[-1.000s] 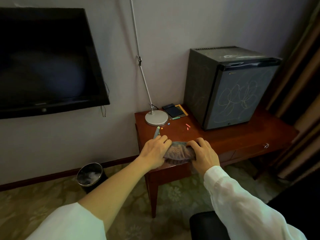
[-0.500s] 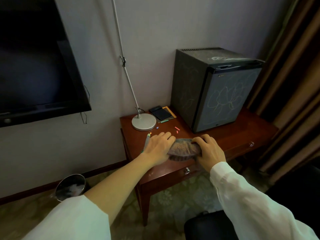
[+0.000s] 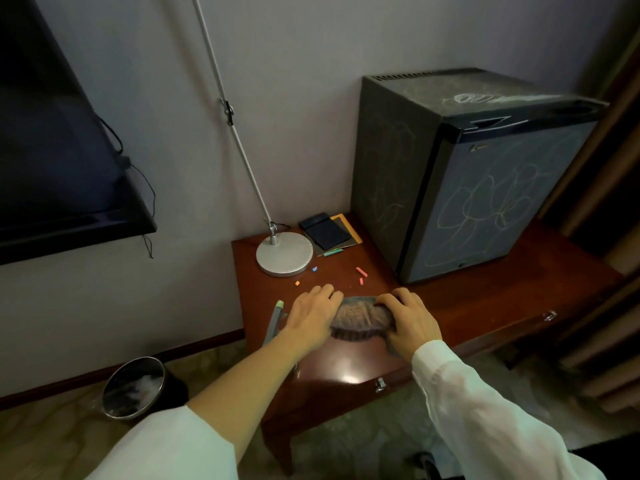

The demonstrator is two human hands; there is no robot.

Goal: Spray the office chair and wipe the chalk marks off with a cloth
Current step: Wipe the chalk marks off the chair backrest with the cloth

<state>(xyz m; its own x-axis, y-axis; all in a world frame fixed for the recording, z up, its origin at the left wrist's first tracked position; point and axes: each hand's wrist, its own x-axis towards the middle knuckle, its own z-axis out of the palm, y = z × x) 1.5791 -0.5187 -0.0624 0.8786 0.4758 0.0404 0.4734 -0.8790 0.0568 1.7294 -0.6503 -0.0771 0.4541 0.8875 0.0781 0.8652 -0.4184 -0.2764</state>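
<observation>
A grey-brown cloth [image 3: 360, 317] lies bunched on the red-brown wooden table [image 3: 467, 306]. My left hand [image 3: 311, 318] grips its left end with curled fingers. My right hand [image 3: 410, 322] grips its right end, fingers curled over the top. A slim grey object with a pale green tip [image 3: 275, 318] lies on the table just left of my left wrist, partly hidden by my arm. A dark edge of the office chair [image 3: 609, 459] shows at the bottom right corner; no chalk marks on it are visible.
A mini fridge [image 3: 485, 188] with chalk scribbles stands at the table's back right. A lamp base [image 3: 284, 254], dark pads [image 3: 327, 232] and small chalk pieces [image 3: 361, 271] lie behind the cloth. A TV [image 3: 52, 150] hangs left; a bin [image 3: 133, 388] is on the floor.
Both hands stay on the cloth and have bunched it a little tighter. My view has shifted closer and to the left, so the table sits more to the right.
</observation>
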